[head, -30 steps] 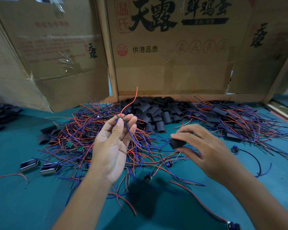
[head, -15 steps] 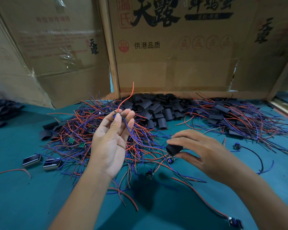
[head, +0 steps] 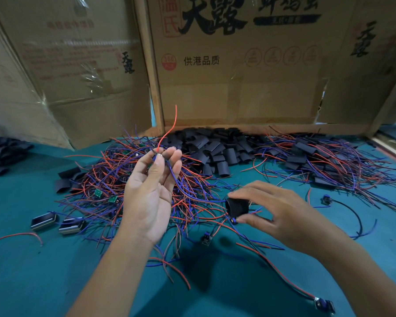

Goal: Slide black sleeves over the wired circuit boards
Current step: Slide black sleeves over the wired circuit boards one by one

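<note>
Left hand [head: 150,197] raised palm-up over bench [head: 44,271], thumb & fingertips pinching wire ends: red wire [head: 169,131] sticking up above fingers, blue wire [head: 188,191] trailing down & right toward black sleeve [head: 237,207]. Right hand [head: 281,216] lower, fingers curled round that sleeve, thumb under, index on top; sleeve's open mouth facing left, blue wire running into it. Can't tell whether a board sits inside. Small blue-tipped part [head: 233,221] just below sleeve, at thumb tip.

Behind hands: big tangle of red/blue wired boards [head: 105,193] w/ green PCBs showing, left-centre. Pile of loose black sleeves [head: 215,149] at back against cardboard boxes [head: 238,76]. Second wire heap w/ sleeves mixed in [head: 325,161] at right. Two metal-edged clips [head: 57,223] near left. Loose red wire [head: 16,236] far left. More dark sleeves [head: 0,154] at left edge. Single wired part [head: 324,304] at bottom right.
</note>
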`<state>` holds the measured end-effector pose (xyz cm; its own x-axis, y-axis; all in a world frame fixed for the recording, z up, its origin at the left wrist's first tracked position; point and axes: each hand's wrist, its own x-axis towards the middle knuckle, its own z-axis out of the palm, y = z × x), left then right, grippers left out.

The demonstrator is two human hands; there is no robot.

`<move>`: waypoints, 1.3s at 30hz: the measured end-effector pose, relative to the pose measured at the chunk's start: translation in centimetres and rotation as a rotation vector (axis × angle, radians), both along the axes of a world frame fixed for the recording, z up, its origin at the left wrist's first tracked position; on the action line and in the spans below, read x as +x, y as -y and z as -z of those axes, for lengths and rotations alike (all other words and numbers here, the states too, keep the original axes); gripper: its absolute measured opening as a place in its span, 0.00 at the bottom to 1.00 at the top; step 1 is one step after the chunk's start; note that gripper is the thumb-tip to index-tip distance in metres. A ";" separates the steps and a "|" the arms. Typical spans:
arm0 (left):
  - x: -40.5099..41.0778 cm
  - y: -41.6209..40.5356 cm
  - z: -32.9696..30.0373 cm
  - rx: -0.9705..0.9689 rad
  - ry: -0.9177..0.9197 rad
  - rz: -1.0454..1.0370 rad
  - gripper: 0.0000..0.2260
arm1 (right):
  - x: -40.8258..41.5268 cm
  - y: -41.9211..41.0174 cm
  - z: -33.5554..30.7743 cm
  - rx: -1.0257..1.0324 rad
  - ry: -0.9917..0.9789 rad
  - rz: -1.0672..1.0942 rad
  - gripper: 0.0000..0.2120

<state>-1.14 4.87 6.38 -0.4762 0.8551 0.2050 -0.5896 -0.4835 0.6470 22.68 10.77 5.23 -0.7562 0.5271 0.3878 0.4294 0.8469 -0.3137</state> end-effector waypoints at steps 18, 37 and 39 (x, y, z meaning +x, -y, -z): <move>5.2 0.4 1.0 -0.073 -0.083 0.120 0.06 | -3.0 2.2 1.3 0.165 -0.244 0.280 0.14; 7.7 0.4 2.8 -0.107 -0.123 0.213 0.06 | -2.6 1.8 0.5 -0.067 -0.427 0.147 0.14; 7.4 0.3 2.9 -0.120 -0.080 0.203 0.04 | -2.6 1.8 0.5 -0.083 -0.432 0.142 0.14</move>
